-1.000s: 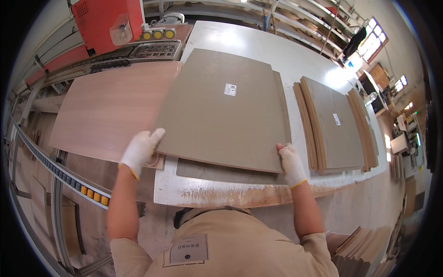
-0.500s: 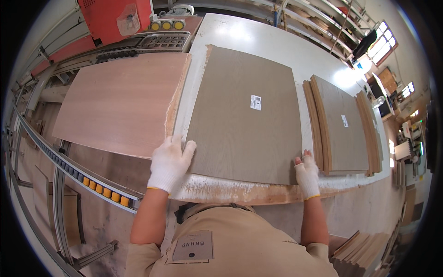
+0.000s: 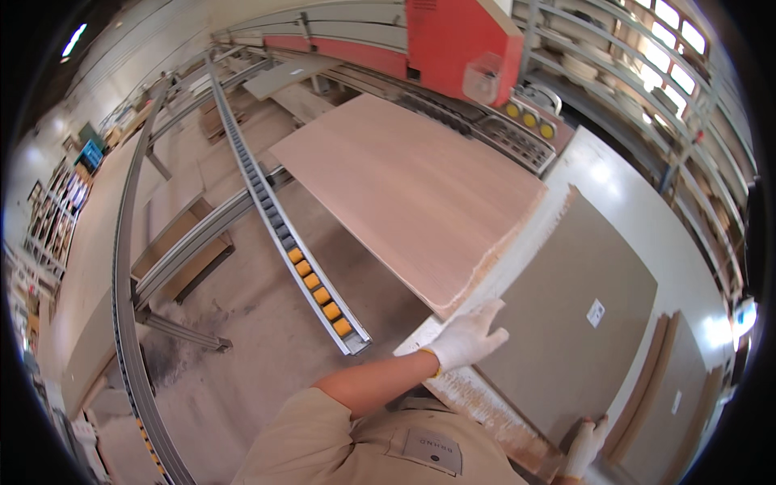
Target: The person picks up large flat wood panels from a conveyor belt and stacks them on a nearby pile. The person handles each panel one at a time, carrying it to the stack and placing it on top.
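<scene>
A grey-brown wood-grain panel [image 3: 558, 299] with a small white label lies flat on the white-topped table [image 3: 602, 166]. My left hand [image 3: 469, 338], in a white glove, is at the panel's near left corner, thumb and fingers apart and not wrapped round it. By the near right corner, my gloved right hand [image 3: 586, 446] has its bare fingertips against the edge, fingers slightly apart. Left of the panel lies a larger pinkish-brown board [image 3: 412, 198] with a rough, pale right edge, reaching under the machine side.
A stack of similar panels [image 3: 667, 388] stands at the table's right. A red machine [image 3: 461, 48] with yellow round knobs is behind. A rail with yellow rollers [image 3: 311, 280] and a metal frame [image 3: 194, 250] stretch along the left. Shelving [image 3: 614, 48] fills the far right.
My view has swung left, so the panel and both hands now sit farther right and lower. The left hand's fingers have spread at the panel's corner. The panel keeps its place beside the pinkish board.
</scene>
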`<state>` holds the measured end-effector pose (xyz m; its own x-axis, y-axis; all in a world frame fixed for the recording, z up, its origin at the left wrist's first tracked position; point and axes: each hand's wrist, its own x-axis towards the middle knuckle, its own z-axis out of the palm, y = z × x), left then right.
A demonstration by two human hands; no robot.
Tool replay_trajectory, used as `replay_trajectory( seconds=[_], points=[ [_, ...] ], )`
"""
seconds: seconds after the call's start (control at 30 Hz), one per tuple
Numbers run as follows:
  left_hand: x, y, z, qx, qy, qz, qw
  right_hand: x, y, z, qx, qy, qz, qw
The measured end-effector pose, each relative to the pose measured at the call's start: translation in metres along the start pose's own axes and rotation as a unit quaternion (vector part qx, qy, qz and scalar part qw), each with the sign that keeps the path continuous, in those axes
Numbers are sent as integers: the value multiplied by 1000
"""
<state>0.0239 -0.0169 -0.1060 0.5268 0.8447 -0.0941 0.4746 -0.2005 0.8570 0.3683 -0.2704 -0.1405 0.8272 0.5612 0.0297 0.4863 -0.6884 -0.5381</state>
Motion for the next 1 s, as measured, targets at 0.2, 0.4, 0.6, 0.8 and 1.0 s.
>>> replay_trajectory(
  seconds=[0.2, 0.4, 0.6, 0.8, 1.0],
  points=[
    [4, -6, -7, -21, 22, -6, 1000, -26, -77, -26, -46, 3, -75, 996],
    [10, 12, -22, -14, -8, -43, 999, -40, -112, -38, -79, -27, -49, 995],
    [2, 21, -24, 8, 6, -31, 999, -43, -110, -37, -60, -28, -84, 994],
    [2, 41, -77, -38, 113, 29, 992, -29, -62, -16, -46, -15, -18, 999],
    [23, -44, -142, -412, 307, -10, 858, -20, -34, -1, -45, 15, -39, 998]
  ],
)
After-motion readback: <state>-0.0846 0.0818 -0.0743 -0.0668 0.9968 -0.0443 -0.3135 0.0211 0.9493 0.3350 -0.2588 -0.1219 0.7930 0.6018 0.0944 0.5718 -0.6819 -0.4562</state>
